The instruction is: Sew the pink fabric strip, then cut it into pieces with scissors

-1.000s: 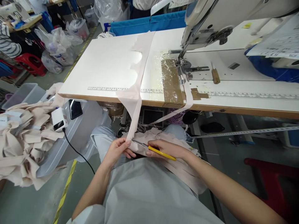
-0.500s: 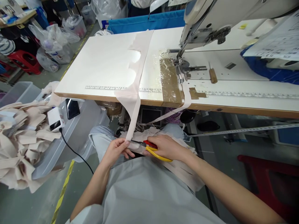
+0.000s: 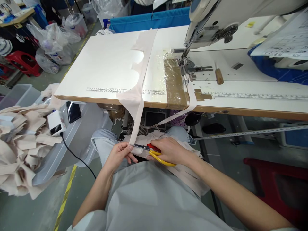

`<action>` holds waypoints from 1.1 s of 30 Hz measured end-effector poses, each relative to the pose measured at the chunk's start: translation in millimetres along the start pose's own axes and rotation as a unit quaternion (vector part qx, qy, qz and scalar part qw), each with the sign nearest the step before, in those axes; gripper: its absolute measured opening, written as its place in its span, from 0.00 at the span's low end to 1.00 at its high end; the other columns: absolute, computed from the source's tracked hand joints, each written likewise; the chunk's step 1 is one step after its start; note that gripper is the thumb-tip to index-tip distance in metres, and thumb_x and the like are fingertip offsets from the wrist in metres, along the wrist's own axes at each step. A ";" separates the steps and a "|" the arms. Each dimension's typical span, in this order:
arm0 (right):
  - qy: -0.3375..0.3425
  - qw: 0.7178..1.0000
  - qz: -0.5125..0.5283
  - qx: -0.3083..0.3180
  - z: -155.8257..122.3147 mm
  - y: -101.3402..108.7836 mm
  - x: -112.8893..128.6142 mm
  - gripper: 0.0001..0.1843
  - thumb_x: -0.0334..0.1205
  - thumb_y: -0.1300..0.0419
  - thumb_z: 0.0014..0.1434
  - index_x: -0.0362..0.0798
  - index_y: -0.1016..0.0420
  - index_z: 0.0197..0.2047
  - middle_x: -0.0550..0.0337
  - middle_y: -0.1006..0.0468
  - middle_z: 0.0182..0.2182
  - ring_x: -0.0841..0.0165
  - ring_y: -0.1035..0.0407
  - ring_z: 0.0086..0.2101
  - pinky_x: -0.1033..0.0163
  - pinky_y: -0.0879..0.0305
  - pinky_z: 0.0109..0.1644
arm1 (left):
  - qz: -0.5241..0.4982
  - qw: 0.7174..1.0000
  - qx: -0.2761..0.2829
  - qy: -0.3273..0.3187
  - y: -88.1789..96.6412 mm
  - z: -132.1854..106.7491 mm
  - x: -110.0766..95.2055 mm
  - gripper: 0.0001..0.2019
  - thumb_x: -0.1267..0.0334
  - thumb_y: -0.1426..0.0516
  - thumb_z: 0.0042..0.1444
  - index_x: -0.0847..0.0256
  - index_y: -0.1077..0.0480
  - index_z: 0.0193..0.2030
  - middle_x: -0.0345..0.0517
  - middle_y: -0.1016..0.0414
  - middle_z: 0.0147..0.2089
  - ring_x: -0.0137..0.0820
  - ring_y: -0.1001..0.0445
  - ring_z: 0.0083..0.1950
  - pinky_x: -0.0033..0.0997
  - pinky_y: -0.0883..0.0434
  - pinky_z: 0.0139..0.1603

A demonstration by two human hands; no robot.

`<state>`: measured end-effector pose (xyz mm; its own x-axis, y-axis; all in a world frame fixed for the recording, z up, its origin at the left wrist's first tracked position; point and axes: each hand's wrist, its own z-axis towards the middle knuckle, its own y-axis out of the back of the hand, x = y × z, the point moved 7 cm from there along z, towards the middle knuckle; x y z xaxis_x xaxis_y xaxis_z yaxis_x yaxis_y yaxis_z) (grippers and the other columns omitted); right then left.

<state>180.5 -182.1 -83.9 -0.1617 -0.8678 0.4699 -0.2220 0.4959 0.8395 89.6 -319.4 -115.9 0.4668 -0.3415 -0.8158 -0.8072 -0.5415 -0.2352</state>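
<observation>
A long pale pink fabric strip hangs from the white sewing table down to my lap. My left hand pinches its lower end. My right hand grips yellow and red scissors, whose blades point left and meet the strip just beside my left fingers. More pink fabric pieces lie across my lap under both hands. A narrow white band runs from the sewing machine's presser foot down toward my lap.
The sewing machine head stands at the upper right. A clear plastic bin with a heap of pink cut pieces, a white device and a phone sits at my left. A red stool is at the lower right. Plastic bags are piled at the far left.
My right hand has shifted its grip, so the red handle of the scissors now shows and the blades sit at the strip. The view moved slightly; my left hand keeps its pinch.
</observation>
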 end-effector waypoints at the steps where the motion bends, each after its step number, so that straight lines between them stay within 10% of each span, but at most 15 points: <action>1: 0.000 1.000 -0.003 0.002 1.7 0.3 1.2 0.25 0.62 0.44 0.57 0.49 0.38 0.25 0.59 0.29 0.22 0.67 0.37 0.23 0.64 0.60 0.25 | 0.001 1.000 0.001 0.001 -0.3 -0.2 -0.3 0.20 0.47 0.36 0.47 0.65 0.30 0.32 0.46 0.24 0.22 0.34 0.23 0.24 0.23 0.34 0.20; 11: -0.002 0.998 0.054 -0.036 -0.6 -4.4 -8.3 0.24 0.57 0.43 0.57 0.49 0.43 0.22 0.62 0.35 0.19 0.70 0.42 0.21 0.65 0.57 0.25 | 0.120 0.993 -0.011 -0.015 11.9 9.4 -1.6 0.23 0.43 0.44 0.55 0.64 0.31 0.43 0.50 0.22 0.29 0.33 0.23 0.28 0.28 0.30 0.27; 16: -0.035 0.981 0.169 -0.094 -28.2 -9.4 -13.7 0.26 0.62 0.48 0.59 0.50 0.46 0.24 0.65 0.39 0.20 0.70 0.45 0.22 0.66 0.53 0.26 | 0.377 0.867 -0.218 -0.242 39.7 40.1 -53.2 0.27 0.50 0.45 0.58 0.61 0.40 0.61 0.59 0.34 0.58 0.40 0.29 0.50 0.41 0.30 0.47; 21: -0.081 0.961 0.230 -0.132 -46.5 -12.8 -19.7 0.25 0.62 0.46 0.58 0.50 0.44 0.25 0.66 0.41 0.20 0.71 0.48 0.23 0.66 0.51 0.25 | 0.403 0.801 -0.241 -0.371 25.4 77.4 -76.8 0.20 0.53 0.45 0.59 0.59 0.34 0.56 0.57 0.37 0.58 0.43 0.40 0.62 0.45 0.40 0.61; 28: -0.104 0.947 0.275 -0.131 -56.3 -14.5 -33.7 0.23 0.60 0.44 0.57 0.49 0.40 0.27 0.63 0.34 0.22 0.69 0.42 0.24 0.65 0.45 0.26 | 0.289 0.897 -0.207 -0.264 26.1 84.6 -47.2 0.17 0.49 0.50 0.60 0.60 0.32 0.32 0.45 0.29 0.31 0.34 0.28 0.36 0.32 0.31 0.42; 33: -0.110 0.945 0.276 -0.134 -58.6 -17.0 -38.4 0.22 0.58 0.43 0.57 0.49 0.40 0.26 0.64 0.35 0.21 0.70 0.43 0.23 0.66 0.46 0.25 | 0.287 0.909 -0.292 -0.080 90.7 50.9 11.4 0.20 0.51 0.57 0.62 0.63 0.32 0.33 0.44 0.30 0.22 0.33 0.33 0.22 0.30 0.35 0.26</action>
<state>246.8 -159.0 -100.3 -0.3839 -0.4371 0.8134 0.2008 0.8203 0.5355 3.3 -333.3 -173.4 -0.0664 -0.6057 -0.7930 -0.5501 -0.6408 0.5355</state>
